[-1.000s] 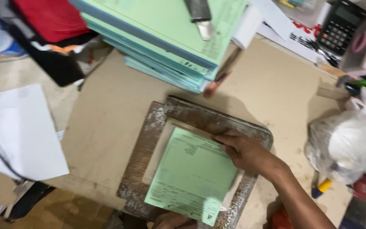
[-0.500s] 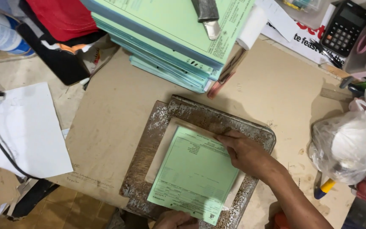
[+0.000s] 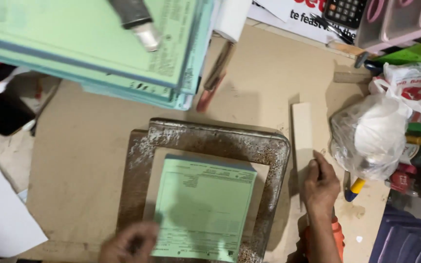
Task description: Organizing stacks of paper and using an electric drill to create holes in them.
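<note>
A green printed pad lies on a beige board inside a rusty metal tray on the brown tabletop. My left hand rests at the near left corner of the pad, fingers curled against the tray. My right hand is to the right of the tray, its fingers closed on the lower end of a pale flat wooden strip that lies on the table.
A tall stack of green pads with a metal tool on top fills the far left. A knotted plastic bag, bottles and a calculator crowd the right. White paper lies at left, with a red-handled tool behind the tray.
My right hand left the pad's upper right corner and moved right to the wooden strip. My left hand slid onto the pad's near left corner. The view shifted closer.
</note>
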